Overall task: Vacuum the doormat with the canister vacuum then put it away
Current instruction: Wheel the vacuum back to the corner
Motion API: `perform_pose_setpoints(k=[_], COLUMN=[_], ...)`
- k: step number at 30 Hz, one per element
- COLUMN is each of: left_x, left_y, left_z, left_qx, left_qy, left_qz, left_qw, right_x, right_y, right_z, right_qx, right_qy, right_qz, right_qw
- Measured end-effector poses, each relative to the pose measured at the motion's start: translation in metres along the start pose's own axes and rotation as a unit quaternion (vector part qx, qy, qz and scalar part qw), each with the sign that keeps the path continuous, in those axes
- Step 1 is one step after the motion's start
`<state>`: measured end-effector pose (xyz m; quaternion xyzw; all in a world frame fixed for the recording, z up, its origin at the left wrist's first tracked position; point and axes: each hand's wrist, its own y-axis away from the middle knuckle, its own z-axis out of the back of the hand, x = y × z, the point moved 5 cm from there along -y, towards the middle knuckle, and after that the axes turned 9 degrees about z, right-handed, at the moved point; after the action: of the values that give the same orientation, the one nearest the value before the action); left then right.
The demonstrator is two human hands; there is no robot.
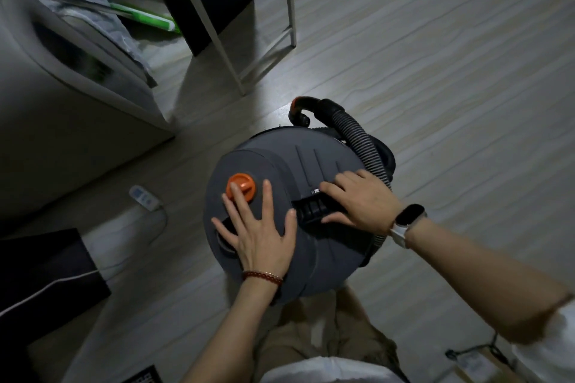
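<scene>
Left hand point(259, 228) lies flat atop the canister vacuum point(289, 196); right hand point(362, 200) grips its handle point(314, 211).

vacuum point(311, 183): 1 | hose point(357, 134): 1 | hands point(261, 236) point(364, 199): 2 | remote point(144, 197): 1

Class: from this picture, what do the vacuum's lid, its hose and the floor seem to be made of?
Lid: likely moulded plastic, matt grey, with pressed-in grooves.
Hose: probably flexible plastic or rubber, dark, with close ribs along its curve.
Floor: wood-look planks, pale grain lines and a slight sheen; real wood or laminate cannot be told.
</scene>
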<state>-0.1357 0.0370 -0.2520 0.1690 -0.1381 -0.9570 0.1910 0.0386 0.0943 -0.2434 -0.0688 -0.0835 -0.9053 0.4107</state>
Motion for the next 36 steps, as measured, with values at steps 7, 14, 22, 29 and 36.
perform_pose_setpoints(k=[7,14,22,29,36], left_x=[-0.037,-0.127,-0.257,-0.368,-0.474], left_y=[-0.005,-0.013,-0.004,0.019,0.053], left_z=[-0.008,-0.031,-0.067,-0.104,-0.142], left_qx=[0.061,0.118,0.157,0.178,0.164], left_qy=[-0.035,-0.082,-0.163,-0.241,-0.320], left_qz=[0.010,-0.091,-0.281,-0.462,-0.616], left_qw=[0.997,0.985,0.933,0.835,0.701], right_x=[-0.029,-0.085,-0.123,-0.130,-0.144], right_y=[0.019,0.088,0.200,0.282,0.332], right_z=[0.006,0.013,0.007,0.000,0.001], right_qx=[-0.018,-0.028,-0.094,-0.167,-0.195], right_qy=[-0.003,-0.018,-0.017,0.001,-0.025], right_qz=[-0.019,-0.148,-0.359,-0.542,-0.689], right_qw=[1.000,0.988,0.928,0.824,0.698])
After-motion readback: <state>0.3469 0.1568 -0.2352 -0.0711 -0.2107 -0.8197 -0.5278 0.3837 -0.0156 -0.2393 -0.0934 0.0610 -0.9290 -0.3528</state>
